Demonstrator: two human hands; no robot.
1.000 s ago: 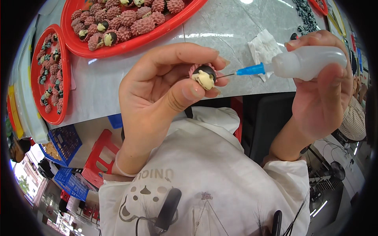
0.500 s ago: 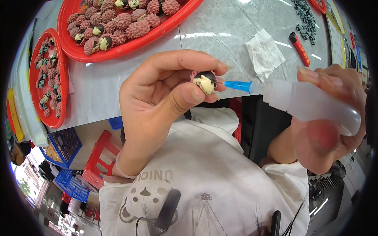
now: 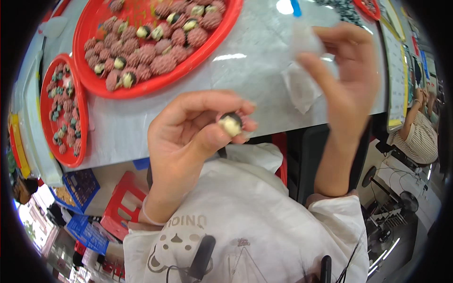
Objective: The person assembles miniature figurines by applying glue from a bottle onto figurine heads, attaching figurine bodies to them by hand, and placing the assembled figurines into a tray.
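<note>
Between the thumb and fingers of my left hand [image 3: 181, 137] is a small figurine head [image 3: 230, 124], with a cream face, black hair and some pink at its back. My right hand [image 3: 347, 66] is raised over the table at the right. Blurred by motion, its thumb and fingers are around a translucent squeeze bottle [image 3: 304, 40] whose blue needle tip [image 3: 296, 8] points away from me. A crumpled white tissue [image 3: 300, 89] lies on the table just below the bottle.
A large red tray [image 3: 155, 88] of pink bumpy pieces, some with cream-and-black faces, stands at the back left. Left of it is a smaller red tray [image 3: 84, 137] with similar pieces. Small dark pieces [image 3: 337, 8] lie at the far right. Another person [image 3: 415, 137] sits at right.
My right hand has drawn the bottle away from the figurine head, moving it up and far over the table, its tip turned from left to away. My left hand has dropped slightly, still holding the head.
</note>
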